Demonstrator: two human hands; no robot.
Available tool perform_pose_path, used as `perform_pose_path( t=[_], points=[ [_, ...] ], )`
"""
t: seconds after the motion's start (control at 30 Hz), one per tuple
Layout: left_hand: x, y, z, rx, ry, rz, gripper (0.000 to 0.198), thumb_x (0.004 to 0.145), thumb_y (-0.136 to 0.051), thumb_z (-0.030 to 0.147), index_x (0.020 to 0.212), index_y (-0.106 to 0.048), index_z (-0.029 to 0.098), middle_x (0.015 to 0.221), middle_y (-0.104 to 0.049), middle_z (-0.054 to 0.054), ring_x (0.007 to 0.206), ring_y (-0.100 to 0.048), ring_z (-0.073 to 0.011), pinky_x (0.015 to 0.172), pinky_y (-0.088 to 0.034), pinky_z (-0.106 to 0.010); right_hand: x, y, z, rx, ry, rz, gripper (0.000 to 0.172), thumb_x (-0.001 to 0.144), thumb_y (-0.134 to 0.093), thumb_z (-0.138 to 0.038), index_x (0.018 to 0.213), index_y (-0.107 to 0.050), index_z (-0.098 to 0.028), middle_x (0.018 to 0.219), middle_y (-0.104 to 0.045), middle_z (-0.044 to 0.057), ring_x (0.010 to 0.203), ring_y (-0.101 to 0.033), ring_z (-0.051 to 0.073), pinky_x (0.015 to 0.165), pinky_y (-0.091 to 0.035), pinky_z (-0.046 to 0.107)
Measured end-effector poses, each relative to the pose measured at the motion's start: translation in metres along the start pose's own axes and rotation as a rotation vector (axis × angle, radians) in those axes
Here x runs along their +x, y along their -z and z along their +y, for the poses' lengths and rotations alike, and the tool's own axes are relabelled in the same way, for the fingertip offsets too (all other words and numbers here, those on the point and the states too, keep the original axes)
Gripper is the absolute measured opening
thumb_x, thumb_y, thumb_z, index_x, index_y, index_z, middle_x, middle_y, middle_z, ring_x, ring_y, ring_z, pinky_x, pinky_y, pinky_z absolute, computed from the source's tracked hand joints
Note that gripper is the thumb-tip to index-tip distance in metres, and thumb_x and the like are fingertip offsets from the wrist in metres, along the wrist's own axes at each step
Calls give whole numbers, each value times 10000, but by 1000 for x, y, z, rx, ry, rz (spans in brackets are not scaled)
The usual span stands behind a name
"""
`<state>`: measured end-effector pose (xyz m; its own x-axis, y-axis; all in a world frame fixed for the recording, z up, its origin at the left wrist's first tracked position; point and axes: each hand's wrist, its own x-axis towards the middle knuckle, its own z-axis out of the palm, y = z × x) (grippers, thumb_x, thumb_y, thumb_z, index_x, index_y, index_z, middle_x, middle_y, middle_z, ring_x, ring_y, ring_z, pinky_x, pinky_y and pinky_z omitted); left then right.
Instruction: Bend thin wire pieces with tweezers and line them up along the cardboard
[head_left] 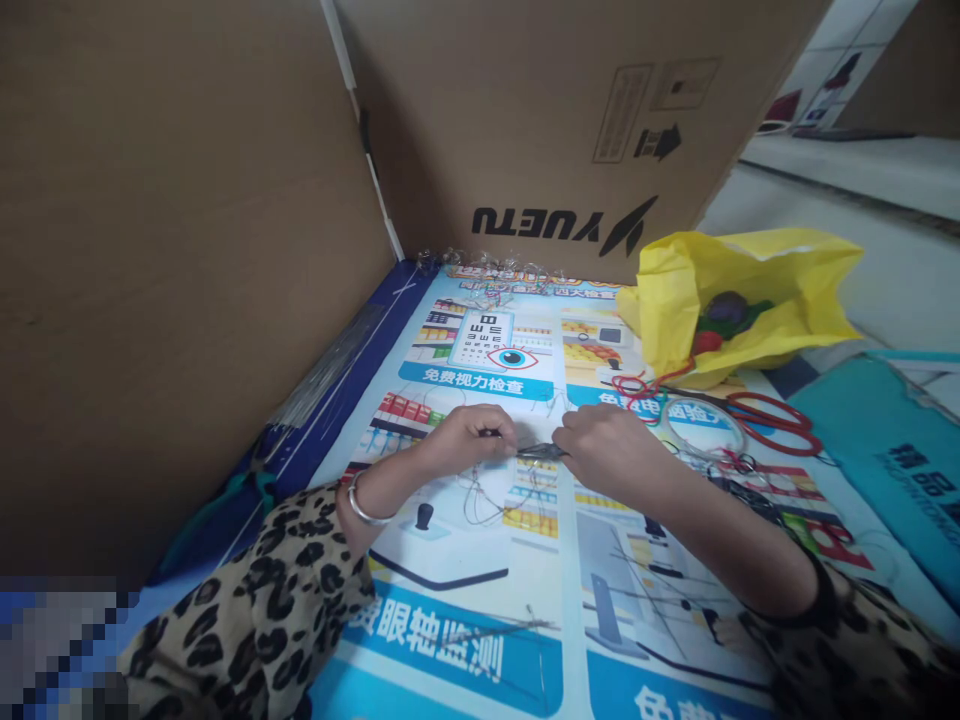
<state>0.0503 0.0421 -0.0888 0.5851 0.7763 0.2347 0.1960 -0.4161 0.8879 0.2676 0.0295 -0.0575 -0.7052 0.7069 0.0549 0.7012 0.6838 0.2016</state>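
My left hand (480, 438), with a silver bangle at its wrist, is closed in a pinch. A small dark bit shows between its fingers, and thin wire (480, 515) loops just below it. Facing it, my right hand (607, 440) is closed around one end of a dark grey, narrow metal piece (540, 452). That piece spans the gap between the hands, its other end at my left fingertips. Its exact kind is hard to make out, as the fingers cover its ends. Both hands are just above a printed poster (566, 560).
Cardboard walls (480, 130) rise at the left and back. Straight wires (330, 370) and teal-handled pliers (247, 485) lie left. On the right are a yellow bag (667, 300), red cord coils (772, 420), a white ring (705, 450) and a teal packet (885, 460). Loose wires (495, 630) lie in front.
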Motion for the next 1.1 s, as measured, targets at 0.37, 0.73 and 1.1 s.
perform_pose_path(
  t=[0.37,0.73,1.1],
  points=[
    [1,-3,4,55,65,59,74,737,-585,188,679,-583,143,718,-578,-11,681,-521,-98,657,-417,-232,1,1,-5,-41,-55,-38,150,733,-462,-127,671,-594,-162,661,-601,60,607,-511,145,530,-201,287],
    [0,-5,7,314,63,126,71,769,-530,183,755,-599,172,743,-609,5,696,-533,-107,655,-405,-224,-1,2,1,-64,-102,-28,142,729,-481,-138,696,-616,-165,706,-594,75,691,-517,183,596,-240,308],
    [-1,-5,4,519,-48,46,152,816,-459,165,836,-607,191,828,-615,-20,799,-545,-133,725,-409,-251,-2,5,-8,-70,-94,-29,133,701,-502,-95,662,-608,-164,681,-589,79,667,-505,185,585,-219,313]
  ],
)
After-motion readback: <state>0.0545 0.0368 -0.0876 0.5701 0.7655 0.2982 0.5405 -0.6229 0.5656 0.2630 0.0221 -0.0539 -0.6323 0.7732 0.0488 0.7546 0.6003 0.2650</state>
